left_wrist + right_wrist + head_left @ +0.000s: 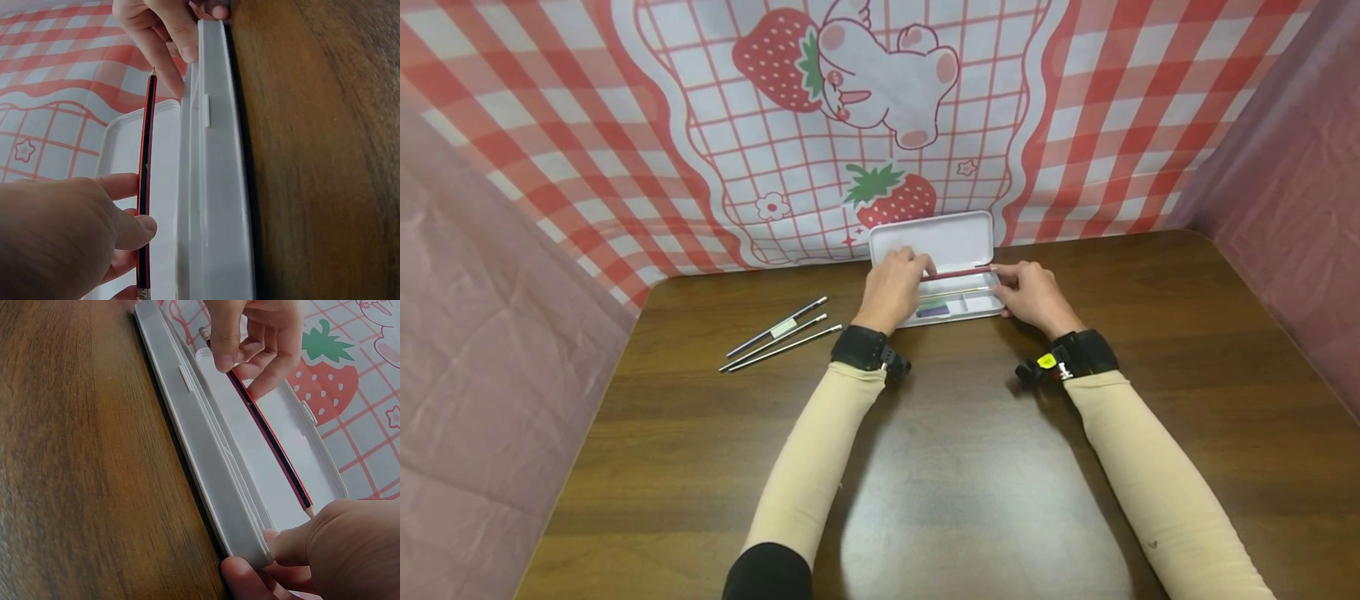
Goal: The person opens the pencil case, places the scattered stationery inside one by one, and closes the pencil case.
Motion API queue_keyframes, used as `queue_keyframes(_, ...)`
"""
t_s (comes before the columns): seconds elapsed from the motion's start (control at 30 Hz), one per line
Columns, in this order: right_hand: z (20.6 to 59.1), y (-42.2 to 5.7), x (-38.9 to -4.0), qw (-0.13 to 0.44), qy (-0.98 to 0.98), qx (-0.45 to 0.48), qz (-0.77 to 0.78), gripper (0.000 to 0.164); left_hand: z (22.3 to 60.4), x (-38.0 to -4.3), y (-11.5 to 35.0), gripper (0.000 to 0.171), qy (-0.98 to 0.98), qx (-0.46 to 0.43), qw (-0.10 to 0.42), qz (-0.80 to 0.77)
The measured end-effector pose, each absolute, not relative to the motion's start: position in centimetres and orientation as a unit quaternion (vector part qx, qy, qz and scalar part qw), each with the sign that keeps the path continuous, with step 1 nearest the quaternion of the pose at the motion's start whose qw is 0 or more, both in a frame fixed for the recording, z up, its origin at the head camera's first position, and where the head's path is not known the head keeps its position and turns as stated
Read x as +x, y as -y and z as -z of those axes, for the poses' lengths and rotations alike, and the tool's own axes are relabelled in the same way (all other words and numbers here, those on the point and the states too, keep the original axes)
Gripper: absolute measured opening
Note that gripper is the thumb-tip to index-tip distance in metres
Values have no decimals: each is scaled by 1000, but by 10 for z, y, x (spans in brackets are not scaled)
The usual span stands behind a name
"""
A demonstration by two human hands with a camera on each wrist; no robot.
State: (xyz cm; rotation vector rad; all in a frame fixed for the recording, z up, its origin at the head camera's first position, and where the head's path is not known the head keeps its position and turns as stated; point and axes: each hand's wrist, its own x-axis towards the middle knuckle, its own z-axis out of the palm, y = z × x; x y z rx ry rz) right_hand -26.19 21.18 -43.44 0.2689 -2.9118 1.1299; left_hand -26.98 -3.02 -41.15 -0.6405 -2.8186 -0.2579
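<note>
My left hand (889, 290) pinches a red-and-black striped pencil (272, 437) between thumb and fingers. The pencil is held above an open white pencil case (977, 305), its sharpened tip pointing toward my right hand (1036, 296). That right hand grips the right end of the case, thumb and fingers around its corner. The raised lid (940, 237) leans back against the patterned cloth. Inside the case lie a slim light-coloured stick (957, 292) and a small green-and-purple block (933, 310). My left hand covers the left part of the case in the head view.
Three pencils (790, 345) lie side by side on the wooden table (955, 467), left of the case. A small pale green-and-white block (784, 327) rests across two of them. A red-checked cloth (1097, 125) hangs behind the table's back edge.
</note>
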Motion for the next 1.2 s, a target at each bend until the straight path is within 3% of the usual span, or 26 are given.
queue_keyframes(0.37, 433, -212, -263, -1, 931, 83, -356, 46, 416, -272, 32, 36, 966, -209, 126, 87)
queue_keyframes(1.2, 436, -213, -264, -7, 929, 83, -360, 46, 426, -273, 28, 38, 974, -198, 77, 76)
